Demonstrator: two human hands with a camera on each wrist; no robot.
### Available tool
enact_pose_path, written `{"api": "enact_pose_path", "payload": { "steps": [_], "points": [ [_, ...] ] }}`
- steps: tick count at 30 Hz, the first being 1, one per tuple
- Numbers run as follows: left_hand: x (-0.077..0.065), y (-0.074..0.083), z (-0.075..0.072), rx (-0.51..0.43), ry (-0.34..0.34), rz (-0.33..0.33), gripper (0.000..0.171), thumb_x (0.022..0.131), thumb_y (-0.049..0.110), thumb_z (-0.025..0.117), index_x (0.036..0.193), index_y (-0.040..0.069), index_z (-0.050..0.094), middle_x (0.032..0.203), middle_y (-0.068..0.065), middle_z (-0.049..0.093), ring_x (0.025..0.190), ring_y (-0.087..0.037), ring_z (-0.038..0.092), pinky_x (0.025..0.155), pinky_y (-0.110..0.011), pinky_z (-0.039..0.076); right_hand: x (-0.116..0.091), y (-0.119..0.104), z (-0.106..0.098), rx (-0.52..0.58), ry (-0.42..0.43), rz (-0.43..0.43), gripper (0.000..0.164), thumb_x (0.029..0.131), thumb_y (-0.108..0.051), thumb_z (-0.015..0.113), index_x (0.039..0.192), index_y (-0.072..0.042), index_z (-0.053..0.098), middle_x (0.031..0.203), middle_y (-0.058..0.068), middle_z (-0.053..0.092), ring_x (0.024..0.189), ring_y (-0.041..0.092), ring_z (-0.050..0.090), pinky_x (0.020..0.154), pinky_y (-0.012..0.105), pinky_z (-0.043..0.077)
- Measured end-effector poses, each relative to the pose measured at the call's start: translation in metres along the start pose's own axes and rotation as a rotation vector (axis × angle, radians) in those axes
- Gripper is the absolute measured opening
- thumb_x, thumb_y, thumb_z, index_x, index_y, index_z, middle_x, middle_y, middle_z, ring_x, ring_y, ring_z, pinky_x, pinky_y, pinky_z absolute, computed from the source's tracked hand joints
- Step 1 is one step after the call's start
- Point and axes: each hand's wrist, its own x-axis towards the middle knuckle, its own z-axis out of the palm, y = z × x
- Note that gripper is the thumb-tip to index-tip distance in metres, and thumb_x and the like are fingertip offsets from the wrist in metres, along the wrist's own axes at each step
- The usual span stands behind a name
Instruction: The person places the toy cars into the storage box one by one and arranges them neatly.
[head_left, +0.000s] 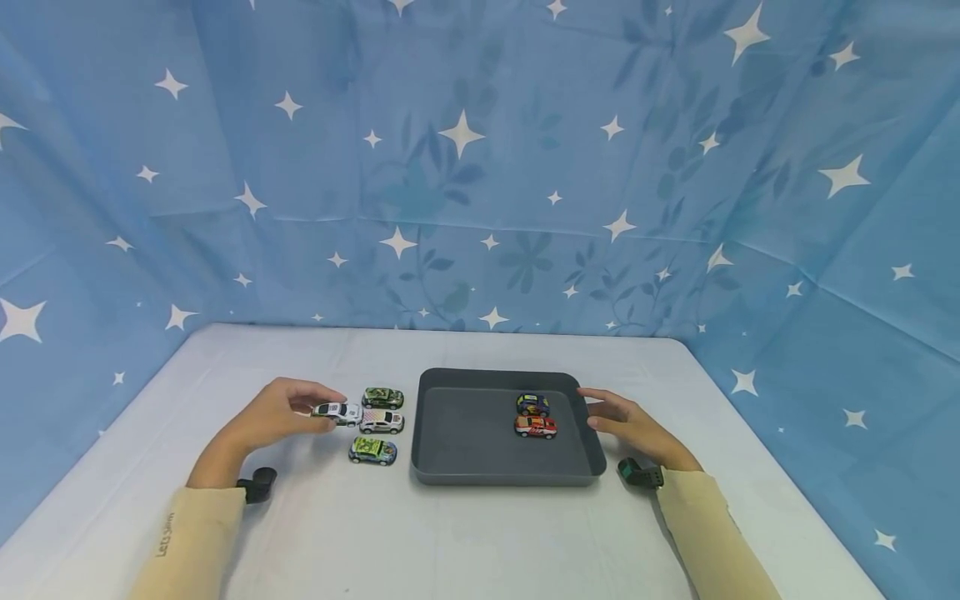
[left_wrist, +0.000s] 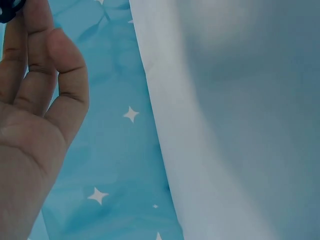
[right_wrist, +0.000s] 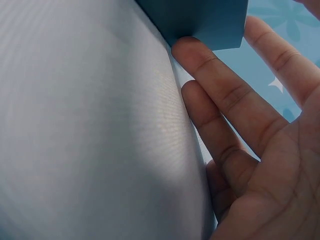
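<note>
My left hand (head_left: 281, 414) pinches a white toy car (head_left: 337, 412) between thumb and fingers, left of the tray. In the left wrist view only a dark bit of the car (left_wrist: 9, 10) shows at the fingertips. Close by are a green camouflage toy car (head_left: 382, 397), a white patterned toy car (head_left: 382, 422) and a lime-and-blue toy car (head_left: 372, 451). My right hand (head_left: 630, 425) is at the right wall of the grey tray (head_left: 506, 479), its fingers fairly straight. A fingertip meets the tray's side (right_wrist: 215, 25) in the right wrist view.
Inside the tray, toward its right, a dark blue toy car (head_left: 533, 405) stands behind a red and white toy car (head_left: 536, 427). Everything rests on a white-covered table (head_left: 322, 542). A blue star-patterned curtain (head_left: 480, 183) hangs behind and along the sides.
</note>
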Motion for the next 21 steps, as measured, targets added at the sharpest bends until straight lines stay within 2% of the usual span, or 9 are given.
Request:
{"api": "enact_pose_path", "payload": {
  "steps": [6, 13, 21],
  "points": [
    [0.004, 0.003, 0.005, -0.015, 0.006, 0.014, 0.036, 0.087, 0.01, 0.088, 0.121, 0.0, 0.08, 0.116, -0.013, 0.078, 0.099, -0.022, 0.07, 0.09, -0.045, 0.054, 0.0, 0.001, 0.0, 0.003, -0.003, -0.007, 0.065, 0.107, -0.022, 0.067, 0.164, -0.001, 0.042, 0.159, 0.033, 0.049, 0.145, 0.053, 0.049, 0.114, 0.077, 0.036],
    [0.008, 0.005, 0.012, 0.018, 0.027, 0.033, 0.035, 0.086, 0.013, 0.09, 0.119, 0.004, 0.082, 0.122, -0.012, 0.077, 0.103, -0.019, 0.066, 0.095, -0.047, 0.055, 0.0, 0.002, 0.0, 0.009, -0.002, -0.009, 0.065, 0.108, -0.021, 0.067, 0.164, -0.001, 0.042, 0.158, 0.033, 0.049, 0.145, 0.053, 0.049, 0.114, 0.077, 0.036],
    [0.015, 0.012, 0.023, 0.041, 0.043, 0.058, 0.034, 0.085, 0.014, 0.091, 0.117, 0.006, 0.083, 0.115, -0.007, 0.079, 0.101, -0.015, 0.066, 0.093, -0.042, 0.055, 0.001, 0.003, 0.0, 0.009, -0.007, -0.018, 0.065, 0.108, -0.021, 0.066, 0.164, -0.001, 0.042, 0.158, 0.033, 0.05, 0.144, 0.053, 0.049, 0.114, 0.077, 0.036]
  ]
}}
